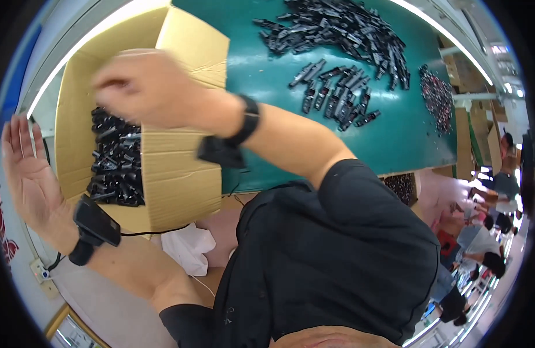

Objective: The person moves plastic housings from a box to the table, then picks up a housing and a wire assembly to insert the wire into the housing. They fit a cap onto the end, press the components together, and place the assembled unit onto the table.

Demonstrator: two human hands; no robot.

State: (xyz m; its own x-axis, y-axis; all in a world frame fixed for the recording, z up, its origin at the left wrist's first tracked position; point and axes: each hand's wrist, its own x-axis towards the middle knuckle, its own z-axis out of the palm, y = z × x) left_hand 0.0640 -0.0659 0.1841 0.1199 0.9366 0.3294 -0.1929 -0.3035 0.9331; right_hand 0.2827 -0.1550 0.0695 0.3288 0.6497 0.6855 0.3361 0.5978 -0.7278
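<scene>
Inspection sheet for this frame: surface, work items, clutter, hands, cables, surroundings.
Surface: green table top, bare in the middle.
Work items: open cardboard box partly filled with black plastic parts; large heap of black parts and a smaller group on the table.
Clutter: pile of small dark pieces at the table's right; white bag below the box.
Hands: left hand open, flat, beside the box; right hand over the box, blurred, grip unclear.
Cables: black cable from the left wrist device.
Surroundings: other people at right.
</scene>
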